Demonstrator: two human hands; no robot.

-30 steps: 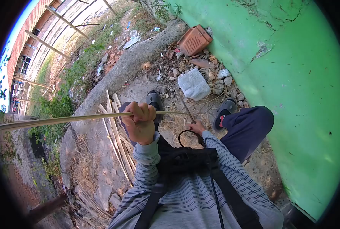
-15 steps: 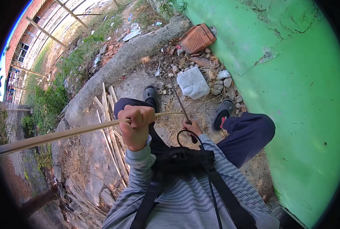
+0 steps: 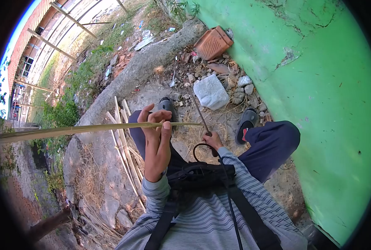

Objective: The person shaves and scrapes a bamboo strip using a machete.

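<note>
My left hand (image 3: pixel 155 146) holds a long, pale bamboo strip (image 3: pixel 73 129) between its thumb and partly raised fingers. The strip runs almost level from the left edge and tapers to a thin end between my knees. My right hand (image 3: pixel 214 141) is wrapped round the dark handle of a knife (image 3: pixel 199 110). Its long, narrow, dark blade points away from me, and the strip's thin end meets or crosses it just above the handle. From this view I cannot tell whether the blade is cutting into the strip.
Several split strips (image 3: pixel 125 143) lie on the ground beside my left leg. A white stone block (image 3: pixel 211 91) and rubble lie beyond my feet, near an orange clay block (image 3: pixel 213 43). A green wall (image 3: pixel 319 104) rises on the right; a thick grey root or kerb (image 3: pixel 139 66) crosses ahead.
My left hand has turned and loosened from a fist into a lighter grip with raised fingers. The strip's left end has risen, so it lies more level. My right hand has barely moved.
</note>
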